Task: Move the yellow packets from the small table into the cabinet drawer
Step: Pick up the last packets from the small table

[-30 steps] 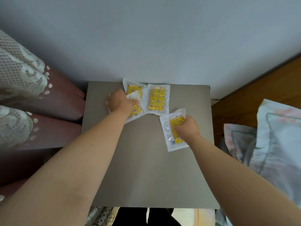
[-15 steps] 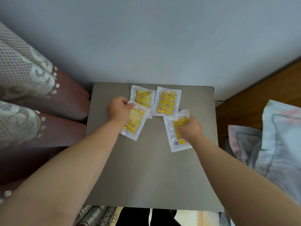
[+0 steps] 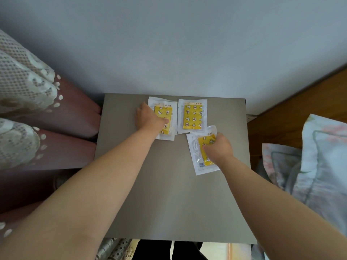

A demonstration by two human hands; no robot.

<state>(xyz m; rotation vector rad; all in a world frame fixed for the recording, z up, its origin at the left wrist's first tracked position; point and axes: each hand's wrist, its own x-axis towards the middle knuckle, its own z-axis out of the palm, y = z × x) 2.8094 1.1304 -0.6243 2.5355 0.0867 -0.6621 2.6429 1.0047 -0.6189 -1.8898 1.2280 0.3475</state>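
Seen from above, a small grey counter (image 3: 169, 194) stands against a pale wall, with two bare forearms reaching across it. Three yellow packets in clear wrappers are visible, all at the far half of the top. The left hand (image 3: 148, 119) lies palm down on the left packet (image 3: 165, 111), fingers spread loosely over it, pressing more than pinching. A second wrapper edge shows below that packet, so one more may lie under it; I cannot tell for sure. The middle packet (image 3: 192, 116) lies flat and untouched, just beside the left one. The right hand (image 3: 218, 147) curls over the right packet (image 3: 203, 154), which sits nearer and tilted, with its top corner lifted and crinkled against the fingers. Whether the grip is closed on it cannot be made out.

No drawer or cabinet is in view. The step in hand looks like gathering the packets off the counter. Next, each hand likely needs a firm pinch on the slippery wrappers, a lift, then a turn toward the drawer.
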